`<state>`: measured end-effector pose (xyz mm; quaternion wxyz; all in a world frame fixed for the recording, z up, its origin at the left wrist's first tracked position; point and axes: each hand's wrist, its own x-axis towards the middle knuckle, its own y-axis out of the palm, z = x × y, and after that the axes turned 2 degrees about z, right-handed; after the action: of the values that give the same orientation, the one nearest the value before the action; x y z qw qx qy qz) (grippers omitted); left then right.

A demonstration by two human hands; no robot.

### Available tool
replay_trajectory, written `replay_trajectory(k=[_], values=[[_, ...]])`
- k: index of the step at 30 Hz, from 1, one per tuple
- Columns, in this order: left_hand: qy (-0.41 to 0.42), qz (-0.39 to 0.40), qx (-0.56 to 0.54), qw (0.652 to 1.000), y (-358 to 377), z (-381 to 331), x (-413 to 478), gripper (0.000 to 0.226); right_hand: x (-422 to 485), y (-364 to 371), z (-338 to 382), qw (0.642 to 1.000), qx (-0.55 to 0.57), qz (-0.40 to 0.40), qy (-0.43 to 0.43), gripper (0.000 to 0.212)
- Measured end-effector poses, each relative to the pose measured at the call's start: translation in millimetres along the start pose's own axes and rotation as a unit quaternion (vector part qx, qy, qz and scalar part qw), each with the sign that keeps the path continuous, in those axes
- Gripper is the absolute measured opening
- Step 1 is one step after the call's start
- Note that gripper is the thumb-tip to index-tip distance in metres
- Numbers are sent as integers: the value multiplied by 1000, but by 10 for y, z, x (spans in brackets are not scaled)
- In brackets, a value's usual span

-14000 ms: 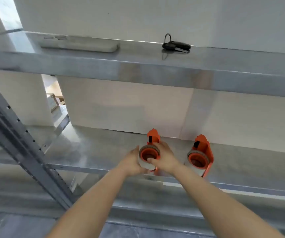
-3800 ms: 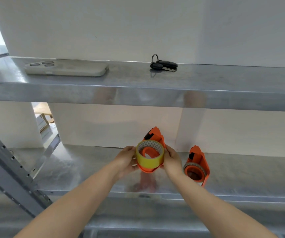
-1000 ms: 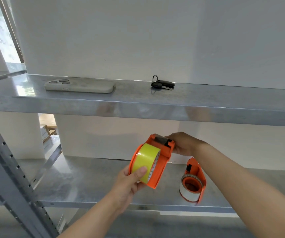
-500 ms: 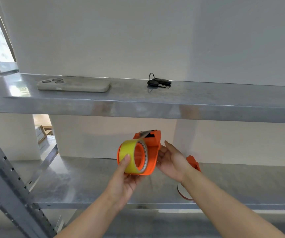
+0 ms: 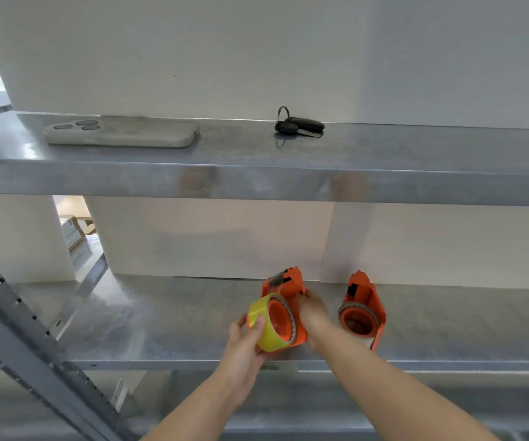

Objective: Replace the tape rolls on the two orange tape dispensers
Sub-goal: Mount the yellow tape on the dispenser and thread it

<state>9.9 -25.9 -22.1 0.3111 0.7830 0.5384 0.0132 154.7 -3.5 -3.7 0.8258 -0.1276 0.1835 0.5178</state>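
Observation:
An orange tape dispenser (image 5: 288, 289) with a yellow tape roll (image 5: 264, 326) on its hub is held just above the lower metal shelf (image 5: 167, 323). My left hand (image 5: 245, 340) grips the yellow roll from the left, thumb on its face. My right hand (image 5: 312, 315) holds the dispenser's right side. A second orange tape dispenser (image 5: 363, 308) stands on the shelf to the right, untouched, with a thin clear roll on its hub.
On the upper shelf (image 5: 257, 179) lie a phone (image 5: 121, 133) in a pale case and a bunch of car keys (image 5: 298, 125). A perforated grey upright (image 5: 34, 351) slants across the lower left. A white wall backs both shelves.
Both hands have lowered the dispenser with the yellow roll toward the lower shelf. My right hand moved from an open palm beside it to a grip on its right side.

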Motion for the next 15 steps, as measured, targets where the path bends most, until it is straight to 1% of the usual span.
replay_trajectory(k=[2, 6, 7, 9, 11, 13, 15], values=[[9, 0, 41, 999, -44, 41, 72, 45, 52, -8, 13, 999, -48, -12, 4, 23], [12, 28, 129, 991, -113, 142, 167, 38, 184, -40, 53, 990, -134, -44, -3, 30], [12, 25, 153, 988, -121, 156, 186, 42, 201, -34, 60, 987, -152, -44, -2, 30], [19, 19, 232, 972, -149, 170, 227, 63, 221, -17, 79, 983, -179, -46, -2, 31], [42, 12, 312, 949, -160, 199, 267, 77, 294, 16, 60, 978, -204, -50, 2, 32], [51, -5, 364, 930, -143, 221, 292, 79, 372, 56, 13, 974, -222, -50, 6, 35], [63, -17, 393, 917, -136, 217, 309, 76, 449, 67, -51, 971, -232, -54, 7, 36]])
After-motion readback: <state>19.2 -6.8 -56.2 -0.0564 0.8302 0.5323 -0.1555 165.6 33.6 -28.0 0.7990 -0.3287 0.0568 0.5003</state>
